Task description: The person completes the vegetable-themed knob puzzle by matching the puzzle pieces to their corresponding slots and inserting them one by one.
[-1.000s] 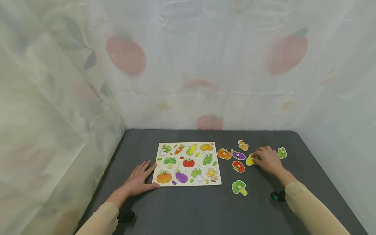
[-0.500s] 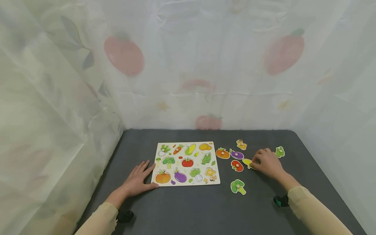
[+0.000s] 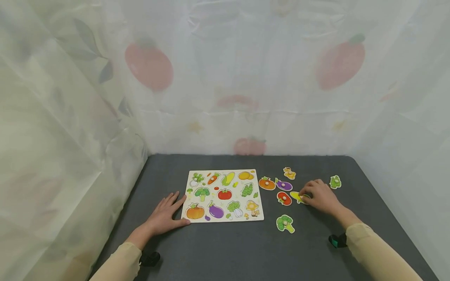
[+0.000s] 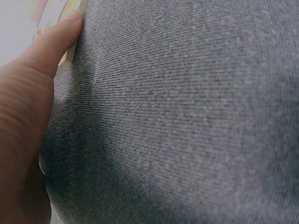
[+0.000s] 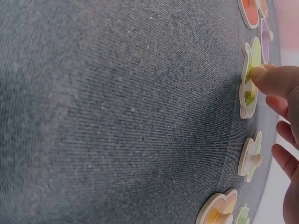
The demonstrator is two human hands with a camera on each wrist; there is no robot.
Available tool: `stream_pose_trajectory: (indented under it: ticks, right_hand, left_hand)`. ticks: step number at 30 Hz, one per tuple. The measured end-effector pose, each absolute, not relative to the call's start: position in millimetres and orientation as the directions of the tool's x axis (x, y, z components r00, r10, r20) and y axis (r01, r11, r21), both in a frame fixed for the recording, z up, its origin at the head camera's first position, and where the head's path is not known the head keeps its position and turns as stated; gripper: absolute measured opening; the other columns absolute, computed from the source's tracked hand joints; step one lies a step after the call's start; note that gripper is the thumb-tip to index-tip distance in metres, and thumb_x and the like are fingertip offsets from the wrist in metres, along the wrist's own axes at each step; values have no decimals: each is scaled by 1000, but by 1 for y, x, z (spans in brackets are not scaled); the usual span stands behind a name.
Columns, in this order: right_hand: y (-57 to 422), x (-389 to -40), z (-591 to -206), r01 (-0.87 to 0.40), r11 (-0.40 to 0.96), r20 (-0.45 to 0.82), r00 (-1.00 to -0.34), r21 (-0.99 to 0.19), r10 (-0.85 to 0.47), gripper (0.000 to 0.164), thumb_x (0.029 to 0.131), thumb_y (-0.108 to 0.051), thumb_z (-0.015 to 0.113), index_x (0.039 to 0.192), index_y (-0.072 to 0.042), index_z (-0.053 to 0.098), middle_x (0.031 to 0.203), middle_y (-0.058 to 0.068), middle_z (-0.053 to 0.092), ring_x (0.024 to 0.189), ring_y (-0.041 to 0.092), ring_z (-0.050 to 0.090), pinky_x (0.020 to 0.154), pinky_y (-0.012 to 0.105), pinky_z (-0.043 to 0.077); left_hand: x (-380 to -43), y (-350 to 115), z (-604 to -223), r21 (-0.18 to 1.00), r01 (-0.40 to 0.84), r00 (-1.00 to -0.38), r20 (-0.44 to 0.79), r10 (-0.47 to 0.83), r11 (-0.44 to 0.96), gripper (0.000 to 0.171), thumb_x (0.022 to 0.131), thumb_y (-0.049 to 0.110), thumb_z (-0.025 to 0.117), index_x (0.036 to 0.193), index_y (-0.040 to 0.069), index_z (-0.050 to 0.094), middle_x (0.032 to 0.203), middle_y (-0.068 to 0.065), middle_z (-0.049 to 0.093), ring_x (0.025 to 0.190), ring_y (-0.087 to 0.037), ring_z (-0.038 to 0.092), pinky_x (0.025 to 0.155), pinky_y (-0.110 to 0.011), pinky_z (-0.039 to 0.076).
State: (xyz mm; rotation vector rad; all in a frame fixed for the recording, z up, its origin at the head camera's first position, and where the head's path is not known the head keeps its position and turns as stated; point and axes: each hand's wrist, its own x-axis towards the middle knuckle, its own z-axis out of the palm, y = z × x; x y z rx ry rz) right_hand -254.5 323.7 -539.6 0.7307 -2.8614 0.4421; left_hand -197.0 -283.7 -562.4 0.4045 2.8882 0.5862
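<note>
My right hand [image 3: 318,196] pinches the knob of a yellow corn puzzle piece [image 3: 296,196] between thumb and fingertips. In the right wrist view the corn piece [image 5: 252,81] is at or just over the dark table; I cannot tell if it touches. My left hand [image 3: 165,216] lies with fingers spread at the left edge of a white vegetable puzzle board [image 3: 219,219]. Its thumb rests on the board's near left corner; in the left wrist view the thumb [image 4: 58,39] touches that board edge. The board's pictures include corn, tomato, broccoli and eggplant.
Near the corn lie knobbed pieces: tomato [image 3: 284,198], eggplant [image 3: 283,184], pumpkin [image 3: 267,183], mushroom [image 3: 290,173], broccoli [image 3: 285,223], and a green piece [image 3: 335,182]. The right wrist view shows a white, radish-like piece [image 5: 249,158] and a yellow-orange piece [image 5: 216,210] beyond. Curtains surround the table.
My right hand has turned the corn piece, so it now slants down to the right, and shifted it slightly nearer me. My left hand has stayed at the board.
</note>
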Motion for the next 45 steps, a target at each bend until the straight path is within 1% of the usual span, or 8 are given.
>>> stream_pose_trajectory:
  ticks: [6, 10, 14, 22, 31, 35, 41, 45]
  right_hand:
    - [325, -255, -539, -524, 818, 237, -847, -235, -475, 8, 87, -16, 83, 93, -18, 79, 102, 5, 68, 106, 38, 57, 86, 61, 47]
    - [325, -256, -536, -496, 834, 203, -866, -241, -456, 6, 87, -20, 83, 88, -19, 77, 104, 7, 68, 109, 39, 55, 89, 63, 45]
    - [325, -256, -536, -458, 854, 204, -886, -248, -416, 12, 87, -24, 84, 82, -21, 74, 105, 10, 68, 111, 41, 54, 92, 63, 45]
    - [323, -251, -537, -424, 866, 227, -900, -266, -371, 19, 85, -28, 85, 74, -24, 71, 100, 9, 68, 108, 41, 54, 88, 62, 46]
    - [322, -249, -541, -412, 868, 268, -901, -279, -342, 16, 84, -25, 85, 74, -22, 73, 97, 7, 68, 103, 41, 56, 87, 62, 46]
    - [321, -246, -542, -403, 867, 291, -901, -294, -321, 14, 83, -25, 86, 76, -20, 74, 97, 10, 69, 102, 43, 56, 86, 63, 47]
    - [320, -242, -543, -359, 874, 269, -922, -327, -278, 12, 84, -25, 85, 80, -16, 77, 103, 14, 69, 105, 44, 56, 90, 64, 45]
    - [320, -242, -543, -347, 875, 259, -928, -337, -268, 11, 85, -23, 84, 82, -15, 79, 105, 16, 70, 106, 44, 55, 90, 65, 44]
  left_hand:
    - [-196, -283, -559, 403, 242, -949, -93, 303, 883, 107, 81, 77, 68, 163, 17, 33, 168, -18, 22, 154, -43, 14, 121, -64, 9]
    - [-196, -283, -561, 405, 243, -950, -84, 301, 881, 107, 81, 77, 68, 162, 17, 33, 168, -18, 22, 154, -43, 13, 121, -64, 9]
    - [-194, -282, -562, 409, 251, -952, -62, 301, 877, 106, 81, 74, 70, 162, 16, 35, 167, -19, 23, 153, -44, 15, 121, -65, 10]
    - [-193, -282, -562, 428, 282, -947, -22, 322, 859, 104, 81, 69, 74, 161, 13, 36, 165, -24, 25, 151, -47, 16, 118, -67, 12]
    - [-194, -282, -559, 411, 254, -950, -63, 306, 875, 106, 81, 73, 71, 162, 15, 33, 167, -20, 22, 153, -45, 14, 120, -66, 10]
    - [-195, -282, -557, 400, 248, -950, -79, 303, 882, 107, 81, 75, 69, 162, 16, 33, 167, -19, 22, 153, -44, 14, 120, -65, 11]
    - [-194, -282, -555, 396, 255, -949, -75, 307, 882, 106, 81, 76, 68, 162, 16, 33, 167, -19, 22, 153, -44, 15, 120, -65, 11]
    - [-194, -282, -557, 407, 257, -948, -71, 311, 877, 107, 81, 75, 69, 162, 16, 33, 167, -19, 22, 153, -44, 15, 121, -65, 10]
